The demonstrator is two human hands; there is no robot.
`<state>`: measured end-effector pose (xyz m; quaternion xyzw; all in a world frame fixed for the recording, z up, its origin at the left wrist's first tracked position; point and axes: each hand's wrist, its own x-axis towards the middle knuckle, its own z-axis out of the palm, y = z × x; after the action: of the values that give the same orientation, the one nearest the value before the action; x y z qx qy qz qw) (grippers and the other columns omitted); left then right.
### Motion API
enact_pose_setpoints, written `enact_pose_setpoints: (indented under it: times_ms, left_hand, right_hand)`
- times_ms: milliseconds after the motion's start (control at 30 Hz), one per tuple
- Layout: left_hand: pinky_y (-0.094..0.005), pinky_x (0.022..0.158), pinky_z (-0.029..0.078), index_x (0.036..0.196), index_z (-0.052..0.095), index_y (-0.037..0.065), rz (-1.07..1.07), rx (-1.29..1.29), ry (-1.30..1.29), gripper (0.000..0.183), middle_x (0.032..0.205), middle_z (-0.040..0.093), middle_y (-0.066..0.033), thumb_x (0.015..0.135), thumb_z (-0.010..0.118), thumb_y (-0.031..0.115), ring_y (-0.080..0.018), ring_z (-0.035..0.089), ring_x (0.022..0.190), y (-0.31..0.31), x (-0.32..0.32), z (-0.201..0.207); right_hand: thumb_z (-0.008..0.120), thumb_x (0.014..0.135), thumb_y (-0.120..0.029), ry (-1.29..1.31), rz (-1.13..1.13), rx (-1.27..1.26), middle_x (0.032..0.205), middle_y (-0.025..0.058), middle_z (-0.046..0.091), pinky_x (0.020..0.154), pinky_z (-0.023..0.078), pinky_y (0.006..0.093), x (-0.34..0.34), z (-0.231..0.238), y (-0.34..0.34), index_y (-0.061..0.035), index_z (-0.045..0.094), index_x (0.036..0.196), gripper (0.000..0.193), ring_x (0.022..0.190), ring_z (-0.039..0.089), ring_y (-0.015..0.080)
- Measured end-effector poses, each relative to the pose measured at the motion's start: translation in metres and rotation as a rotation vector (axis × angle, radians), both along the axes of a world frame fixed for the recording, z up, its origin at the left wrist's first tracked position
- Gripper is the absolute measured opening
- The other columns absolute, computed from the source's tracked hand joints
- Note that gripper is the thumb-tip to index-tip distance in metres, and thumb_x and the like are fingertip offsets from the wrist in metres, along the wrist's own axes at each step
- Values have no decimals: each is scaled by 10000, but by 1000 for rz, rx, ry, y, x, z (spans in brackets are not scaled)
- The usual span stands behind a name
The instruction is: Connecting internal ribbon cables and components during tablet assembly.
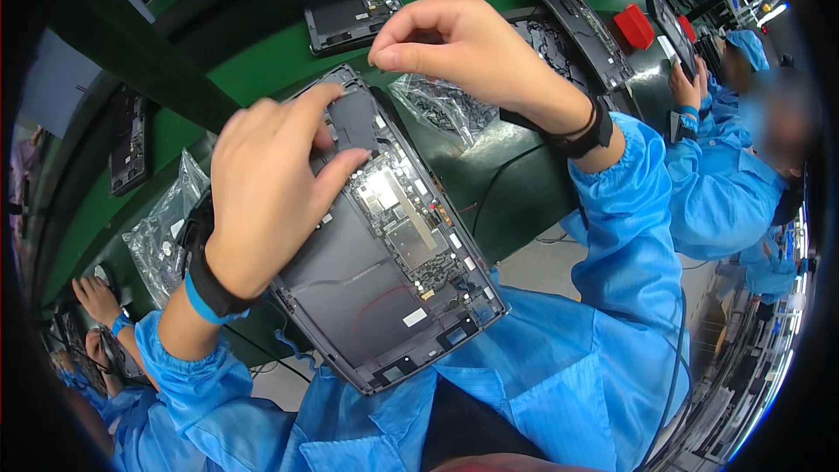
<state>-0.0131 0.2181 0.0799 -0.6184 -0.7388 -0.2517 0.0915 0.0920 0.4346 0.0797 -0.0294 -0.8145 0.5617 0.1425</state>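
Observation:
A grey laptop or tablet housing [341,306] lies tilted in front of me, its inner side up and its near end against my blue smock. A bare circuit board [406,232] runs along its right side. My left hand [271,175] reaches over the housing's left edge, thumb and forefinger apart near the far end. Its other fingers are partly hidden. Above the far right corner my right hand [463,48] is raised off the housing, thumb and forefinger closed in a pinch. Whatever might be between those fingertips is too small to make out.
Clear plastic bags [446,109] of dark parts lie right of the housing, another bag [166,240] left. More opened housings [345,0] rest on the green bench [262,52]. A red bin [634,26] stands far right. Co-workers in blue [725,183] sit on both sides.

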Motion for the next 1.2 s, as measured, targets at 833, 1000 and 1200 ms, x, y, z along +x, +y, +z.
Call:
enact_pose_setpoints:
  times_ms: [833, 1000, 1200]
  left_hand:
    - [-409, 801, 468, 936, 622, -29, 404, -115, -217, 174, 937, 604, -171, 765, 652, -45, -362, 577, 899, -150, -39, -145]
    - [-424, 798, 467, 922, 599, -48, 390, -214, -302, 223, 953, 594, -195, 708, 663, -58, -385, 571, 895, -156, -46, -143]
    - [-431, 759, 469, 915, 617, -32, 427, -252, -286, 188, 914, 600, -189, 740, 682, -12, -387, 575, 858, -160, -32, -134]
  right_hand:
    - [611, 805, -127, -127, -52, 661, 632, 105, 572, 564, 449, 338, -12, -11, -27, 14, 619, 1040, 275, 578, 574, 201]
    - [583, 730, -67, 91, -96, 852, 701, 256, 639, 664, 544, 474, -21, -24, -37, 71, 574, 821, 165, 695, 656, 424]
    - [567, 755, -53, -48, -62, 932, 765, 231, 632, 692, 506, 501, -26, -16, -46, 14, 569, 917, 176, 776, 632, 428]
